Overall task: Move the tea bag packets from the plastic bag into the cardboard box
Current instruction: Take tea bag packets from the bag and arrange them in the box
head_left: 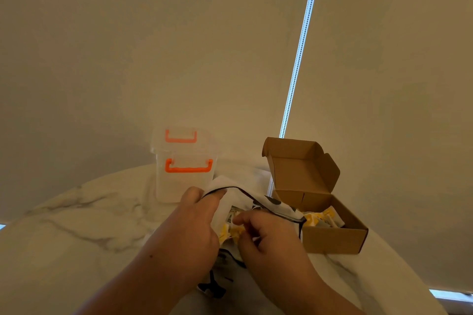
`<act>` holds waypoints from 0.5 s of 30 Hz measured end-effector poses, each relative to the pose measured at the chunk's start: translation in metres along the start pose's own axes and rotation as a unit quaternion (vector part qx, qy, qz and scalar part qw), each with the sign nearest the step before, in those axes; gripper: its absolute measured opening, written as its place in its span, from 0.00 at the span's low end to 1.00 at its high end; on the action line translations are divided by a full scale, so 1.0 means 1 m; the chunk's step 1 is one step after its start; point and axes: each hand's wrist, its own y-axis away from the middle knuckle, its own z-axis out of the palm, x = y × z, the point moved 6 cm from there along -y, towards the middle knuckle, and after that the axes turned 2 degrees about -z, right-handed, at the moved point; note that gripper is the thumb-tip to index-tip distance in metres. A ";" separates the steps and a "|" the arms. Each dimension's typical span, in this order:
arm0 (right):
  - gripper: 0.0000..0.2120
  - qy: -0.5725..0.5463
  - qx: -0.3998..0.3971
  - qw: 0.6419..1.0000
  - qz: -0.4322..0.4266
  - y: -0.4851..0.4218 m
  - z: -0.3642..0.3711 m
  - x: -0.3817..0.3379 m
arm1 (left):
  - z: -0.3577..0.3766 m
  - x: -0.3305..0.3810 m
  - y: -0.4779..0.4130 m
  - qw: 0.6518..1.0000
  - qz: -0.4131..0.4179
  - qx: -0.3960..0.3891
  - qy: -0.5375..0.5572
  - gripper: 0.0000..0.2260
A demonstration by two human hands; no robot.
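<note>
- Left hand [202, 220] grips the rim of the plastic bag [245, 202], holding its mouth open above the table [76, 233].
- Right hand [268, 235] is in that mouth, fingers curled over the yellow tea packets [227, 234]; a firm pinch cannot be confirmed.
- Cardboard box [335, 239] stands open just right of the bag, nearest the right hand; several packets already lie inside.
- Clear container [185, 181] stands behind, untouched.
</note>
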 end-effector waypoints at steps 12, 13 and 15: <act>0.13 -0.061 0.024 0.996 0.054 0.003 -0.032 0.006 | -0.002 -0.002 0.000 1.000 -0.002 0.002 -0.009 0.29; 0.13 -0.081 0.026 0.994 0.063 0.003 -0.033 0.006 | -0.003 -0.002 0.000 1.000 -0.003 0.004 -0.012 0.29; 0.13 -0.126 0.038 0.989 0.068 0.002 -0.038 0.005 | -0.003 -0.004 -0.001 1.000 -0.009 0.008 -0.012 0.29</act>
